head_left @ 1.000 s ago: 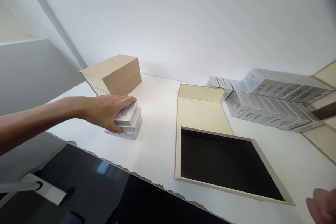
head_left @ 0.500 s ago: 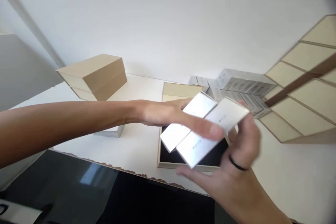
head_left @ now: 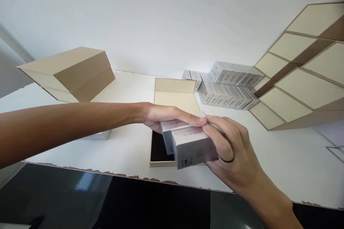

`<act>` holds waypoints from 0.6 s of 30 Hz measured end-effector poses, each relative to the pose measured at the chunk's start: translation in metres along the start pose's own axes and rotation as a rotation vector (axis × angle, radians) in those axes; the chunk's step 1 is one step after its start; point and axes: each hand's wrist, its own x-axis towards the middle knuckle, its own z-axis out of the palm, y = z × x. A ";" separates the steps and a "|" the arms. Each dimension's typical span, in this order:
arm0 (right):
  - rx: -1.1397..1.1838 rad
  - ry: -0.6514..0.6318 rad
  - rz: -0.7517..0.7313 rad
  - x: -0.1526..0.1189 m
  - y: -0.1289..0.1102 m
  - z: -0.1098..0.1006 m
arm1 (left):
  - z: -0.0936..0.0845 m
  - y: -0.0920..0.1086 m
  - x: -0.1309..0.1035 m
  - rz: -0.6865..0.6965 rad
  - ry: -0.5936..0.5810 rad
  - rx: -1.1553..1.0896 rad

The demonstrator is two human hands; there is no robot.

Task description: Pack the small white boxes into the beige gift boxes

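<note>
My left hand [head_left: 172, 116] comes in from the left and grips two small silver-white boxes from behind, its thumb along their top edge. Wrapped round the right end of the nearer small box [head_left: 189, 150] is my right hand [head_left: 233, 146], with a dark ring on one finger. The farther small box [head_left: 168, 139] is side by side with the nearer one, partly hidden by it and by my left hand. Both are held above an open cream box [head_left: 174, 89] with a black interior [head_left: 158, 148], its lid raised at the back.
Rows of small silver boxes [head_left: 225, 94] stand behind, towards the right. Large cream boxes [head_left: 295, 89] are stacked at the right. Tan boxes [head_left: 80, 71] stand at the left, and a white box [head_left: 99, 136] lies beneath my left forearm. The table's front edge [head_left: 129, 177] is chipped.
The two small boxes have been turned, so printed narrow sides now show instead of their bright faces. My right hand has closed in beside my left fingers. The whole view has shifted.
</note>
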 end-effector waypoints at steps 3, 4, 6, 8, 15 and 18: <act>0.014 -0.010 0.028 0.000 0.000 0.006 | -0.005 0.002 -0.006 -0.036 0.003 0.002; 0.019 -0.017 0.039 -0.001 0.001 0.008 | -0.007 0.002 -0.008 -0.034 -0.006 0.004; 0.025 -0.032 0.056 -0.002 0.002 0.010 | -0.011 0.003 -0.013 -0.007 -0.035 0.027; 0.048 -0.034 0.075 -0.004 0.003 0.011 | -0.015 0.004 -0.019 0.031 -0.034 0.093; 0.284 -0.086 0.208 -0.010 0.003 0.012 | -0.002 0.002 -0.041 0.030 0.241 0.317; 0.343 -0.114 0.275 -0.013 0.001 0.013 | 0.011 -0.005 -0.046 0.109 0.363 0.422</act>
